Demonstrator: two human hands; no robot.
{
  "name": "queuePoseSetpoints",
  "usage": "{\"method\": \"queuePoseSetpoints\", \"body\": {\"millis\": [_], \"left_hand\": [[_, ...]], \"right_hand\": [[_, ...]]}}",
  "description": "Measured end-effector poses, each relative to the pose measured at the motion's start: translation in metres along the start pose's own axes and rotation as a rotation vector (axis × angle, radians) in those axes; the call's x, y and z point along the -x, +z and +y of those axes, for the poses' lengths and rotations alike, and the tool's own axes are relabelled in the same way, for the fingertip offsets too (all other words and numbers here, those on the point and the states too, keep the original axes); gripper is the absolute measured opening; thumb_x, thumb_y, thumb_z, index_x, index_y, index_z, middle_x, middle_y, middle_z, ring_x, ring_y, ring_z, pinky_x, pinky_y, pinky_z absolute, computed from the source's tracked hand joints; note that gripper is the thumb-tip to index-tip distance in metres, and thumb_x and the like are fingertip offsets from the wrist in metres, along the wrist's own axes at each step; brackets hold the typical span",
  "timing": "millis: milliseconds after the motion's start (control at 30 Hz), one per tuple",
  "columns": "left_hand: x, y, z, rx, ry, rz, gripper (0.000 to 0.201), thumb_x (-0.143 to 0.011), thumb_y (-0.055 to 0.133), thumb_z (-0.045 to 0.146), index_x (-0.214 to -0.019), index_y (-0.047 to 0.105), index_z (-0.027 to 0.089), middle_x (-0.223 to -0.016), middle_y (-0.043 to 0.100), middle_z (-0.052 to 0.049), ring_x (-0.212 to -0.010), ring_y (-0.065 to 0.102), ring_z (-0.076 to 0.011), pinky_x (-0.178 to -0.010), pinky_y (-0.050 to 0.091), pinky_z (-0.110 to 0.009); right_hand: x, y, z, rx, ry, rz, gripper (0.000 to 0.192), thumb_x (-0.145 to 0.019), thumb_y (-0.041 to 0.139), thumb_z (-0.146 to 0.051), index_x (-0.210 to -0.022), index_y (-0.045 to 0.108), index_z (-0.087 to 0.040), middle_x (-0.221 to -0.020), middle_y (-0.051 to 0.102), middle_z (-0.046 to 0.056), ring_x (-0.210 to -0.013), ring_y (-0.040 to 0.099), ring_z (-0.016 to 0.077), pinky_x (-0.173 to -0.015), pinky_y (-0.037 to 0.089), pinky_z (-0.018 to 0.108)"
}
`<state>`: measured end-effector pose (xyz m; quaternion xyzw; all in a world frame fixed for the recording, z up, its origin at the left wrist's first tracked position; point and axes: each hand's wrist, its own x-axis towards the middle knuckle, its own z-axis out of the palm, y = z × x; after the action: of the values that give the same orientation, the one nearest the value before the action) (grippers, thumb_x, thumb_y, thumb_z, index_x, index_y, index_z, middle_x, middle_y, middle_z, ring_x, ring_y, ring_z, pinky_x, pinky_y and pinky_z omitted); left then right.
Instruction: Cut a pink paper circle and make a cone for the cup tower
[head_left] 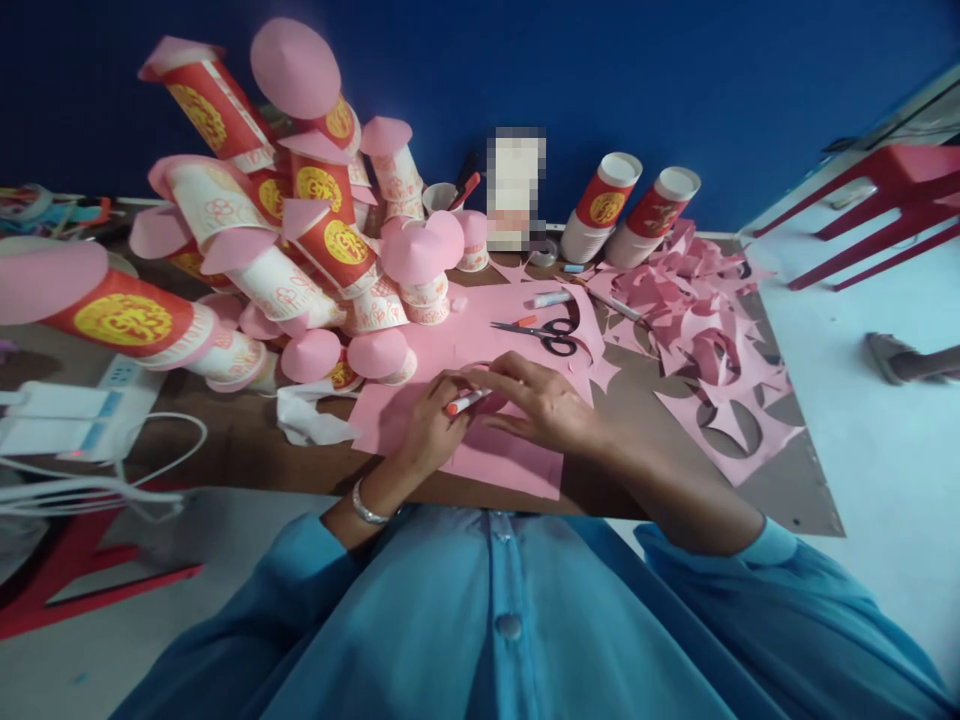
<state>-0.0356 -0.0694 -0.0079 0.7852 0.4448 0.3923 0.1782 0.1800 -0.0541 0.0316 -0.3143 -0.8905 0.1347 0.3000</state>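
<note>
At the table's near edge, the left hand [429, 420] closes around a white pen with an orange-red cap [466, 402], its tip hidden between the two hands. Beside it, touching at the fingertips, the right hand [544, 402] lies flat with fingers spread, pressing on a sheet of pink paper [517, 462]; whatever sits under its palm cannot be made out. Pen and sheet lie directly under and between both hands, the sheet's near corner overhanging the brown table [247, 440]. Just beyond the right hand rest black-handled scissors [551, 333] on the same pink sheet. Farther left, a heap of red-and-white paper cups capped with pink paper discs [300, 250] partly hides its own back rows. Pink paper offcuts [705, 330] cover the right side. One object by the blue wall is blurred out.
</note>
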Motion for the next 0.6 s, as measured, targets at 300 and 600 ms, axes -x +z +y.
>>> {"method": "queuePoseSetpoints", "body": {"millis": [300, 600], "left_hand": [[-0.003, -0.009, 0.012, 0.056, 0.149, 0.026, 0.017, -0.095, 0.064, 0.018, -0.112, 0.062, 0.022, -0.103, 0.075, -0.007, -0.094, 0.074, -0.0202, -0.084, 0.063, -0.033], [-0.025, -0.023, 0.008, -0.041, 0.142, -0.207, 0.045, -0.102, 0.044, 0.013, -0.146, 0.051, 0.021, -0.147, 0.063, -0.013, -0.14, 0.057, -0.0232, -0.118, 0.049, -0.048]], "right_hand": [[0.0, -0.004, -0.017, 0.216, -0.218, 0.101, 0.027, -0.1, 0.057, -0.015, -0.123, 0.065, -0.024, -0.089, 0.073, 0.003, -0.074, 0.069, 0.0176, -0.063, 0.056, 0.03], [0.036, -0.04, -0.042, -0.048, 0.243, 0.375, 0.022, -0.081, 0.06, -0.008, -0.092, 0.057, -0.027, -0.081, 0.07, 0.002, -0.065, 0.068, 0.0181, -0.056, 0.057, 0.031]]}}
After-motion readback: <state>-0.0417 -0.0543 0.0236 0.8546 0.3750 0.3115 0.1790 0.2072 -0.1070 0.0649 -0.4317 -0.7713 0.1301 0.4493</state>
